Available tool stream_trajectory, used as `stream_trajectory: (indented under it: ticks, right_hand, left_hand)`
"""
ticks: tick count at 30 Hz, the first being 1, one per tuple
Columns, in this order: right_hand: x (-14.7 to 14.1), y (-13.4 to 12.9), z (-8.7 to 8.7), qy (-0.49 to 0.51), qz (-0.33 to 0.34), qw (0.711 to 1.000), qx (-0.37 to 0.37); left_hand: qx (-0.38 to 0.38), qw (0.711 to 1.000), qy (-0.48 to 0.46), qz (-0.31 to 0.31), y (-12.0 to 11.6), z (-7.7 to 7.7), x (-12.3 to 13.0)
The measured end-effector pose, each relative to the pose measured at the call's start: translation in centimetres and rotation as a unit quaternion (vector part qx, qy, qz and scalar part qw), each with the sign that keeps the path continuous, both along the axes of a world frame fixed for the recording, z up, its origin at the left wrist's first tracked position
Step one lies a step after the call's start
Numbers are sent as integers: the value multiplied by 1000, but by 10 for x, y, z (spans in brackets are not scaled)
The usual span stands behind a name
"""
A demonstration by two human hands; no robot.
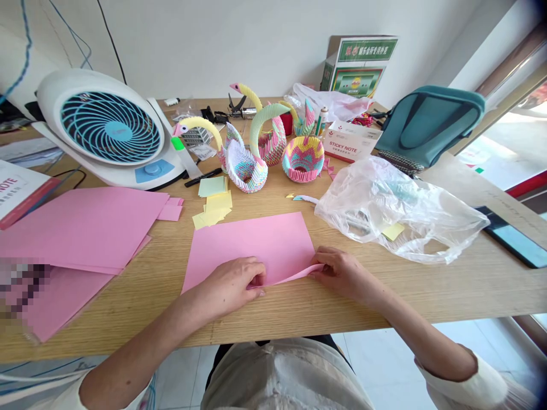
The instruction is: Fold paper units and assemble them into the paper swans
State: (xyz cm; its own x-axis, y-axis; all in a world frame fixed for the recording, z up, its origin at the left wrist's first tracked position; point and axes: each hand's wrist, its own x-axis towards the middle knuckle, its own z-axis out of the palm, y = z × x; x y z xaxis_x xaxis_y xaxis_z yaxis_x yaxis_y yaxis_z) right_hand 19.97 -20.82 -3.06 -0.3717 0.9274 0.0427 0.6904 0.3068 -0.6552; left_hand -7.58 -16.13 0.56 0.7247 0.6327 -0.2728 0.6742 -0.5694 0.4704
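A sheet of pink paper [248,247] lies flat on the wooden table [128,302], directly in front of me. Its near edge curls up into a narrow fold [290,277]. My left hand [233,282] pinches the left end of that fold between thumb and fingers. My right hand [342,273] grips the right end the same way. Both hands rest on the paper at the table's near side, and the fingers hide part of the fold.
A pile of pink paper [81,228] lies to the left, beside a white fan [106,128]. Ahead stand folded-paper swans [243,159], a paper basket [303,159] and yellow sticky notes [216,208]. A clear plastic bag [397,210] lies to the right, near a teal bag [429,122].
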Motion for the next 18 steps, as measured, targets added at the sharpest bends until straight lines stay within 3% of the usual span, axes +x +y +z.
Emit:
stream_trajectory:
  ticks: [5, 10, 14, 18]
  right_hand:
    - [7, -14, 1, 17, 54, 998, 38]
    - [12, -33, -9, 8, 74, 993, 92]
    - [9, -51, -10, -16, 94, 984, 149]
    - [4, -80, -5, -32, 103, 975, 196]
  left_hand:
    - [130, 991, 5, 17, -46, -5, -12]
    - [234, 968, -84, -22, -101, -21, -27]
    - [260, 957, -125, -31, -116, -31, -24]
    - [276, 946, -165, -30, -117, -42, -3]
